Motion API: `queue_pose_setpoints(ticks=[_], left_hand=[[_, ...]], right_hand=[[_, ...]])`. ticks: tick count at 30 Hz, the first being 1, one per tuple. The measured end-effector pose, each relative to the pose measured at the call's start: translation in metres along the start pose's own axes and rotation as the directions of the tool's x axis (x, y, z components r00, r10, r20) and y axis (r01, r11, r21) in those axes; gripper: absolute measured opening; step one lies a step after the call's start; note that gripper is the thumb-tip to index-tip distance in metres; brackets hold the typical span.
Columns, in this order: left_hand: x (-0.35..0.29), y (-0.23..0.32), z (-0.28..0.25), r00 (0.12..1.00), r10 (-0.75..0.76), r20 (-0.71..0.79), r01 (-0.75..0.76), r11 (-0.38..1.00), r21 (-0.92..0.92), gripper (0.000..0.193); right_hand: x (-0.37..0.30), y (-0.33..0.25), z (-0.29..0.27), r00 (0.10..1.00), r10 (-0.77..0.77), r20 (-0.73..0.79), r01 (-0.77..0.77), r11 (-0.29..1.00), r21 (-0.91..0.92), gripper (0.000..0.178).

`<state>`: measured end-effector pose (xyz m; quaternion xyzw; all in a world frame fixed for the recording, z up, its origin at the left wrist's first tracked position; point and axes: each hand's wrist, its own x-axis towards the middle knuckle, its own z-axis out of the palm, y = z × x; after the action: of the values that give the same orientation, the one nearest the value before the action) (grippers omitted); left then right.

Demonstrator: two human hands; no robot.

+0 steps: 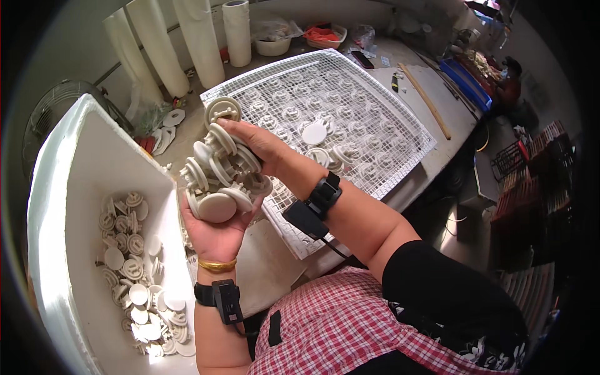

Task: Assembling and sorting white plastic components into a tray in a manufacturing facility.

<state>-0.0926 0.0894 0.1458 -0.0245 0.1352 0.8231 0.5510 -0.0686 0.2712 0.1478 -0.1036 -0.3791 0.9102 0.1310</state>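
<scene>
A heap of off-white round plastic discs with raised clips [217, 207] is gathered between my two hands above the table. Palm up, my left hand [215, 239] cups the heap from below with its fingers curled around it. My right hand [265, 147] presses on the heap from the upper right, its thumb near a ring-shaped piece at the top. Beside them lies a white wire-mesh tray [390, 140] with many of the same pieces spread in rows. Several loose ones, including a flat-side-up disc [314, 133], sit on the mesh.
At the left stands a deep white foam box [125, 150] with a pile of similar discs [134, 244] inside. Behind are tall white rolls [200, 44], a fan [62, 119] and a basket with red material [325, 35]. A wooden stick [425, 100] lies right of the tray.
</scene>
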Motion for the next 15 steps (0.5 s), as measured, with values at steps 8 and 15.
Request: queue_pose_setpoints(ticks=[8, 15], left_hand=[[0.114, -0.128, 0.059, 0.914, -0.404, -0.026, 0.405, 0.913, 0.057, 0.062], [0.206, -0.186, 0.041, 0.894, -0.368, -0.255, 0.427, 0.872, 0.241, 0.052]], right_hand=[[-0.104, -0.129, -0.138, 0.962, -0.181, -0.204, 0.196, 0.979, 0.053, 0.039], [-0.100, -0.142, -0.238, 0.859, -0.159, -0.487, 0.223, 0.972, 0.077, 0.032]])
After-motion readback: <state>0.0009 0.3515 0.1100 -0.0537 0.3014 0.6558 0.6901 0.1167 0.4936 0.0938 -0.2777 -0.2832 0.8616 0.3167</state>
